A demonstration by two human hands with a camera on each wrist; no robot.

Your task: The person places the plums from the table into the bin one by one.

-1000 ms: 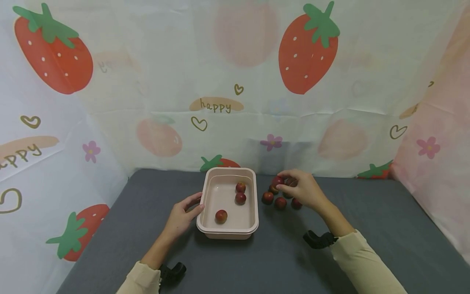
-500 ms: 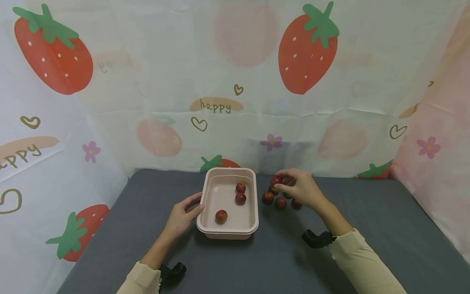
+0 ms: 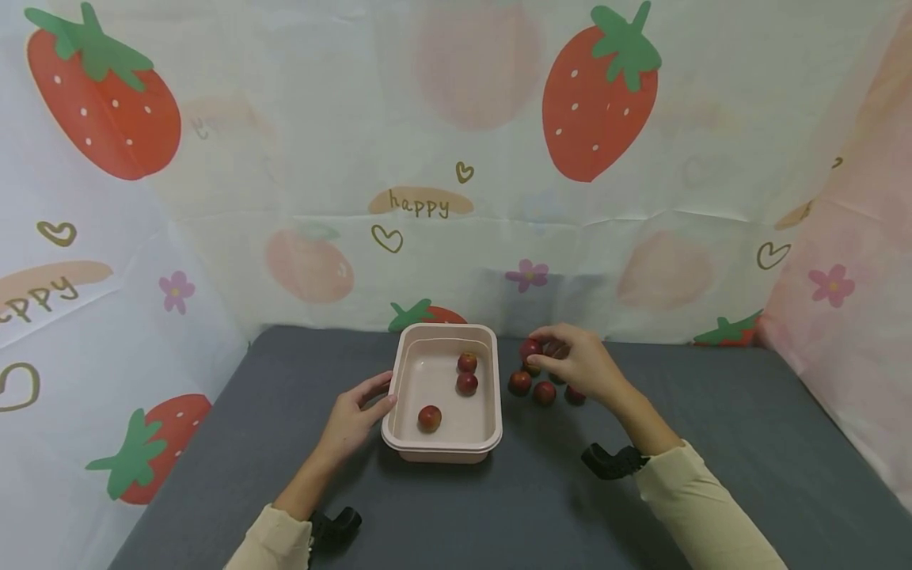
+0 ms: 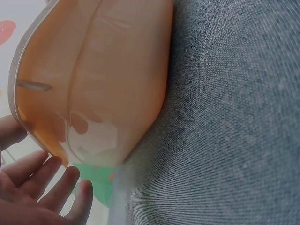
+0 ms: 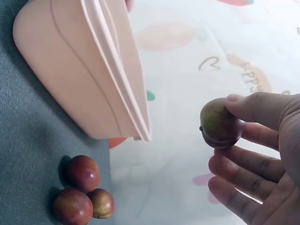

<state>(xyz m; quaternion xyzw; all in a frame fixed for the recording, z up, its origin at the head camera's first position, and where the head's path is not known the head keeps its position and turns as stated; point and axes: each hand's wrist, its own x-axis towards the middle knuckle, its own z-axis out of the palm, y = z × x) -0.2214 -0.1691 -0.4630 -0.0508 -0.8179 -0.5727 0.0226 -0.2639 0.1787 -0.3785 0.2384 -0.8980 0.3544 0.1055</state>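
Observation:
A pale pink rectangular container [image 3: 442, 452] stands mid-table and holds three red plums, two touching at its right side and one plum [image 3: 429, 419] near the front left. My left hand [image 3: 353, 421] touches the container's left rim, thumb and fingertips at the edge. In the left wrist view that hand [image 4: 42, 192] has its fingers loosely bent against the rim. My right hand [image 3: 586, 367] pinches a plum [image 3: 530, 350] above the loose plums. The right wrist view shows the pinched plum [image 5: 220, 123] between thumb and fingers of the right hand [image 5: 262, 164], off the table.
Several loose plums, among them one plum [image 3: 545, 393], lie on the dark grey table [image 3: 541, 507] right of the container. Behind the table hangs a white cloth [image 3: 499, 237] printed with strawberries. Black wrist devices sit at both sleeves.
The right hand has moved slightly left, toward the container, with the plum in its fingers. The left hand and the container have stayed in place.

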